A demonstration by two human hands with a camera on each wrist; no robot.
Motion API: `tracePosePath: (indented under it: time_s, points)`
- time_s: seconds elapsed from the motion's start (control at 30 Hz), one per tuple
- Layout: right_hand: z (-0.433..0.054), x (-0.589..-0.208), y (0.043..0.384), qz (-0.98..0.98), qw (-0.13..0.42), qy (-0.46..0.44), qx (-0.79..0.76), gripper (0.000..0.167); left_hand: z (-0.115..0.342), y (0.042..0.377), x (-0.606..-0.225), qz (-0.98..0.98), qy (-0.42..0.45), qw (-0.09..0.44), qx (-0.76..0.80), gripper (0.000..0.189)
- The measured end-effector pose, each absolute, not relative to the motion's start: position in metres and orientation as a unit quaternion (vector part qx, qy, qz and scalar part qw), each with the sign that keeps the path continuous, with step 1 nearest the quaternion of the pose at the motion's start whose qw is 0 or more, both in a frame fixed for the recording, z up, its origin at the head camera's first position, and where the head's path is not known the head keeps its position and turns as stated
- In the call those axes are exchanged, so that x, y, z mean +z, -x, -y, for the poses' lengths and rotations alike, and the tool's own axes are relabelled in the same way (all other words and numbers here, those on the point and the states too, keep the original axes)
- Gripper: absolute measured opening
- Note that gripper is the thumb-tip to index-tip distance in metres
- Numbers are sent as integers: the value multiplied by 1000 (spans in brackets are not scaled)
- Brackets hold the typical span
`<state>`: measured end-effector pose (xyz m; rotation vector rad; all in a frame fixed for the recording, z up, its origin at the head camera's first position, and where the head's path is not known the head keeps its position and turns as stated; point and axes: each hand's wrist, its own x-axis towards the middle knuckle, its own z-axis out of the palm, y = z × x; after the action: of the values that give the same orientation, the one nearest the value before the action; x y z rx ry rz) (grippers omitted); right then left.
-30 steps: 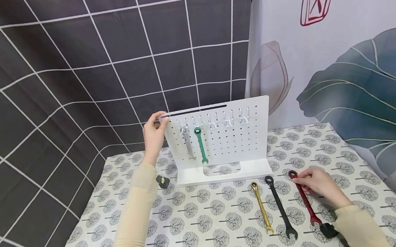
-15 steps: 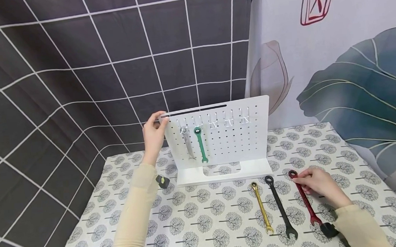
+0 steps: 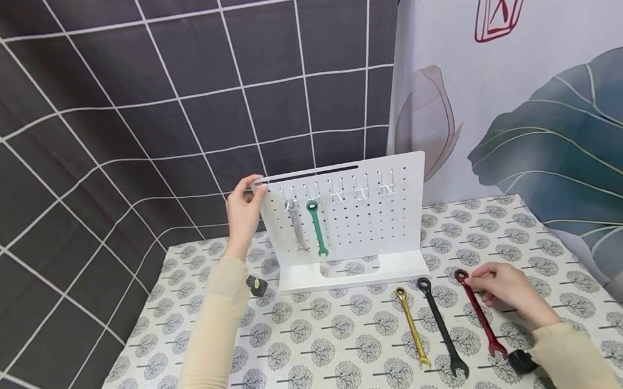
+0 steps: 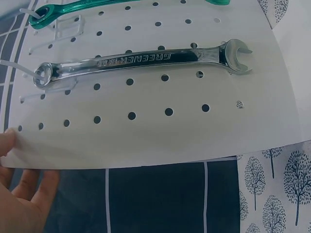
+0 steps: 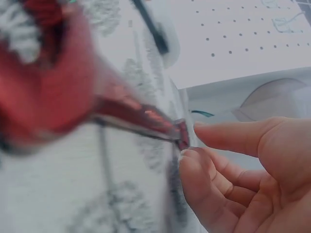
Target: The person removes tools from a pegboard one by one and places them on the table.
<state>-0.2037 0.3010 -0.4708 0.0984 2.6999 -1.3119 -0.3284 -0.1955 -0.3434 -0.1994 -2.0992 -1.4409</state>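
My left hand (image 3: 244,212) grips the upper left corner of a white pegboard (image 3: 369,232), thumb in front and fingers behind its edge. A silver combination wrench (image 4: 146,60) and a green ratcheting wrench (image 3: 317,227) hang from the pegboard's two leftmost hooks. At the right, my right hand (image 3: 508,292) pinches a red ratcheting wrench (image 3: 480,312) near its ring end with thumb and forefinger. The wrench's open end points toward me, looming large and blurred in the right wrist view. To its left lie a black wrench (image 3: 441,325) and a gold wrench (image 3: 412,327).
More clear hooks (image 3: 362,190) line the pegboard's upper row, with no tool on them. A tree-patterned cloth (image 3: 302,354) covers the table. Dark gridded fabric (image 3: 184,107) hangs behind and at the left. A small black wrist camera (image 3: 521,361) sits by the right cuff.
My right hand and wrist have shifted slightly to the right at the red wrench. The left hand keeps its grip on the pegboard. The head view has moved a little.
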Motion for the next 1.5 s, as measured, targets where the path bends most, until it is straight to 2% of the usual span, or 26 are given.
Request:
tracePosePath:
  time_s: [0.4,0.7,1.5]
  points:
    - [-283,-447,218,-902,56,19,-429,50,196,330,-344,787,78,288,-540,28]
    - [-248,-431,232,-897,40,85,-432,45,194,330,-342,788,75,286,-539,27]
    - [-164,-404,267,-873,12,165,-459,38,196,327,-345,801,67,289,-521,29]
